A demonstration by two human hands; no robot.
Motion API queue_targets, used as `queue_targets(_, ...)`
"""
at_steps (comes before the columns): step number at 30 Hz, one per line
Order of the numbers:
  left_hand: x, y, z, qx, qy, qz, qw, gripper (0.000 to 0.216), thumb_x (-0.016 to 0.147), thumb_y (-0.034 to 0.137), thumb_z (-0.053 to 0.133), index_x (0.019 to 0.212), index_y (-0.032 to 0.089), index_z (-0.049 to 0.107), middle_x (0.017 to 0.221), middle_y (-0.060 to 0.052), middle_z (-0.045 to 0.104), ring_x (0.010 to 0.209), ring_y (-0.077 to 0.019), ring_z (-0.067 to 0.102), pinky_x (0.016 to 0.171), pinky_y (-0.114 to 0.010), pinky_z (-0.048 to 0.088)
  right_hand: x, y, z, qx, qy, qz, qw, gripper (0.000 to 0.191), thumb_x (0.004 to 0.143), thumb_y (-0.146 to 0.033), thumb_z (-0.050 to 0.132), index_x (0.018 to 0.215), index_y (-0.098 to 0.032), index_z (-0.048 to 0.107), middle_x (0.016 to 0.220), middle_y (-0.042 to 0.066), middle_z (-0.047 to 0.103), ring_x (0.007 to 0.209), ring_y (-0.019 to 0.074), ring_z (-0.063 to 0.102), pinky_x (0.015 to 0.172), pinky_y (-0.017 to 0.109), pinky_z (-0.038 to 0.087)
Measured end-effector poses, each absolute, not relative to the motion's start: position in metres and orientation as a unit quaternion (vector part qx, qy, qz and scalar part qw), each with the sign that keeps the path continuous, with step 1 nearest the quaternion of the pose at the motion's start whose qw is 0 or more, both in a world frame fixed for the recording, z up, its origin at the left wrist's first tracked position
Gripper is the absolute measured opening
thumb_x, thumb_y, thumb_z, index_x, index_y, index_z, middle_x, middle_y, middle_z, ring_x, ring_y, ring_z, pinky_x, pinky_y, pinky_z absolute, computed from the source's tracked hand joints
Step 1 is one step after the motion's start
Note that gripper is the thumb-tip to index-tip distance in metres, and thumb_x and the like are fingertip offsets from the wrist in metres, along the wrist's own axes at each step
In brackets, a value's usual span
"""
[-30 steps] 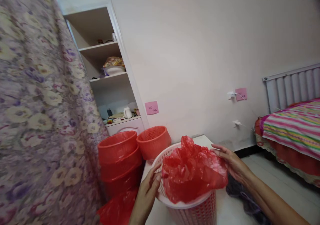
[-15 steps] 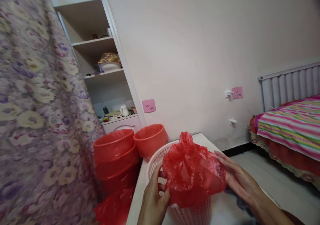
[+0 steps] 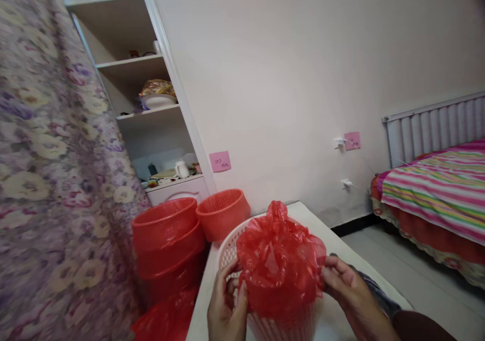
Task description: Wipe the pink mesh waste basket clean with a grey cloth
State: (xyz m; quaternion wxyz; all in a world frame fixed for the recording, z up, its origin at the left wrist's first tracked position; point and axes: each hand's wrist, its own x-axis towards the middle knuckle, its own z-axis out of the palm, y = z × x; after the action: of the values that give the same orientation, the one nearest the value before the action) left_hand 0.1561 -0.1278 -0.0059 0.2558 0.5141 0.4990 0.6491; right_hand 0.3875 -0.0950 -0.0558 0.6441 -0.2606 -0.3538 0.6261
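A thin, crinkled red plastic bag (image 3: 280, 260) covers the top of a pale pink slatted plastic basket (image 3: 284, 326), its gathered part sticking up. At the bag's left edge, my left hand (image 3: 229, 300) has thumb and curled fingers closed on the plastic. On the opposite side, my right hand (image 3: 350, 288) pinches the bag's edge between thumb and fingers. Behind the bag stands a larger pink perforated basket (image 3: 228, 255), partly hidden. Both baskets are on a white table (image 3: 322, 230).
A red perforated basket (image 3: 223, 212) sits at the table's back left corner. Left of the table are stacked red basins (image 3: 166, 230) and more red plastic (image 3: 166, 318). Dark striped cloth (image 3: 379, 295) lies near my right forearm. A floral curtain (image 3: 64, 179) hangs left; a bed (image 3: 432, 189) stands right.
My right hand has moved down along the bag's side, and its fingers have closed on the edge. The bag's right side hangs lower over the basket. The view has shifted slightly right.
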Motion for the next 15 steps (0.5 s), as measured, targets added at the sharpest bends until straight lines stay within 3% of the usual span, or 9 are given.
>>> queue_targets(4,0.157,-0.132,-0.001,0.431,0.460,0.708,0.318,0.054,0.070,0.045,0.076,0.114,0.022,0.056,0.113,-0.008,0.068,0.098,-0.0185,0.064,0.084,-0.025,0.052,0.383,-0.092,-0.058,-0.270,-0.410,0.577,0.653,0.029,0.074,-0.045,0.076,0.072,-0.018,0.064,0.067,-0.002,0.064,0.065,0.0111,0.054,0.064,0.022,0.045)
queue_targets(9,0.149,-0.131,0.003,0.337,0.429,0.750,0.374,0.052,0.055,0.039,0.087,0.097,0.020,0.063,0.089,-0.001,0.071,0.073,-0.0121,0.064,0.066,-0.019,0.053,0.393,-0.089,-0.057,-0.174,-0.284,0.668,0.665,0.019,0.081,-0.035,0.072,0.094,-0.023,0.065,0.097,-0.001,0.073,0.084,0.0132,0.066,0.076,0.025,0.056)
queue_targets(15,0.139,-0.136,-0.005,0.266,0.392,0.778,0.413,0.051,0.043,0.030,0.093,0.086,0.019,0.068,0.089,0.000,0.073,0.075,-0.0106,0.066,0.069,-0.018,0.057,0.386,-0.093,-0.064,-0.147,-0.210,0.742,0.620,0.016,0.079,-0.024,0.075,0.091,-0.021,0.066,0.090,0.000,0.076,0.077,0.0120,0.070,0.071,0.025,0.059)
